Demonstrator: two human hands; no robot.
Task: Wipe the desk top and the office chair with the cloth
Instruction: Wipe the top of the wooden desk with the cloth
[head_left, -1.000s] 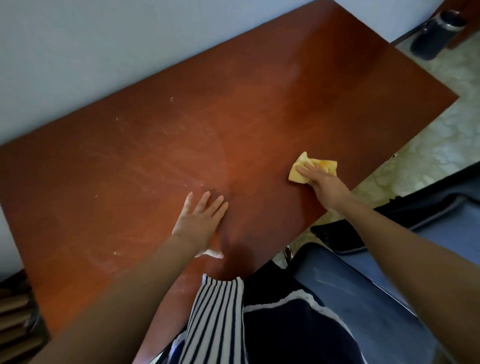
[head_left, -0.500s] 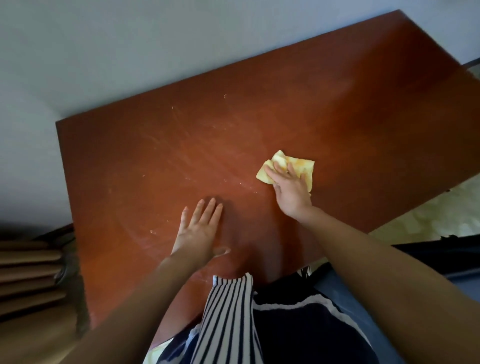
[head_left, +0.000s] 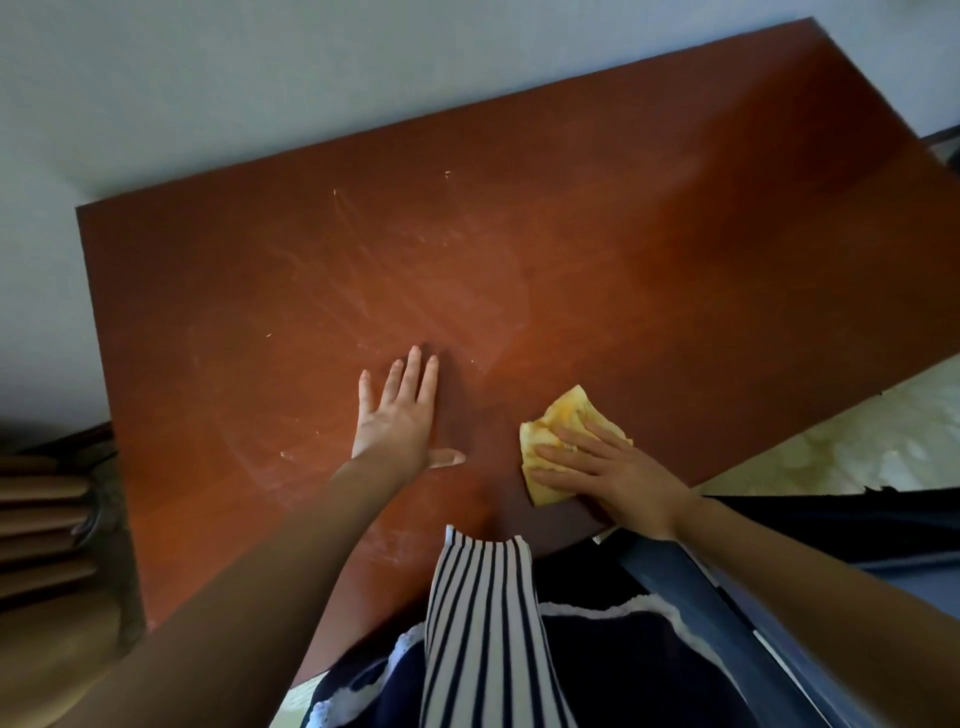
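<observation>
A reddish-brown desk top (head_left: 597, 249) fills most of the view, with pale dusty streaks across its middle and left. My left hand (head_left: 400, 421) lies flat on it, palm down, fingers together and thumb out. To its right, near the desk's front edge, my right hand (head_left: 608, 467) presses a folded yellow cloth (head_left: 558, 421) against the wood. The cloth's far half sticks out beyond my fingers. A blue-grey office chair (head_left: 691, 577) shows at the lower right, partly hidden by my right arm.
A pale wall (head_left: 260, 78) runs along the desk's far edge. Brown slatted shelves (head_left: 41, 525) stand left of the desk. Light marbled floor (head_left: 857, 431) lies to the right. My striped and dark clothing (head_left: 483, 634) touches the front edge.
My right hand has slid the cloth back toward the desk's front edge, closer to my body. My left hand stays flat in about the same spot. The view has shifted slightly.
</observation>
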